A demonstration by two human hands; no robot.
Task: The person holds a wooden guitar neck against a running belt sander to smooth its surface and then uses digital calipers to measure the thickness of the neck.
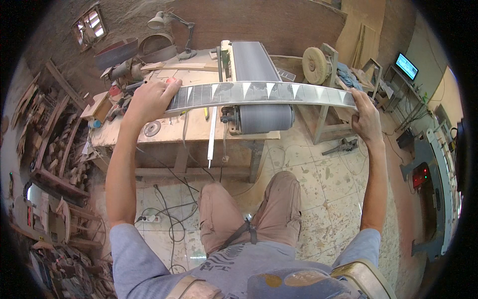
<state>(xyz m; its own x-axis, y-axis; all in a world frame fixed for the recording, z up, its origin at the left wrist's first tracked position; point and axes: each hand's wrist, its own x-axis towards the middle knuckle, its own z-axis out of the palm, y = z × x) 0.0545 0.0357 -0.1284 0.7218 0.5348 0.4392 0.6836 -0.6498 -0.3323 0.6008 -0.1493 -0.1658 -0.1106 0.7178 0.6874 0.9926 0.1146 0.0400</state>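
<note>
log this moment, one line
left hand: grips fretboard, left end | right hand: grips right end | fretboard: across belt sander, contact unclear

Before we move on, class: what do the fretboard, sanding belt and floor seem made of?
Fretboard: probably wood, dusty matte, judging by its mottled dark-grey face; its pale triangular inlays could be plastic or shell.
Sanding belt: seemingly abrasive cloth or paper, matte grey, curving smoothly.
Floor: likely ceramic tile, pale, given the joint lines.

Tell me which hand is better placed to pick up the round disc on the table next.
Probably the left hand: gripping the left end of the patterned strip, it is much nearer the round disc on the table. The right hand grips the other end, beyond the table's right edge.
</note>
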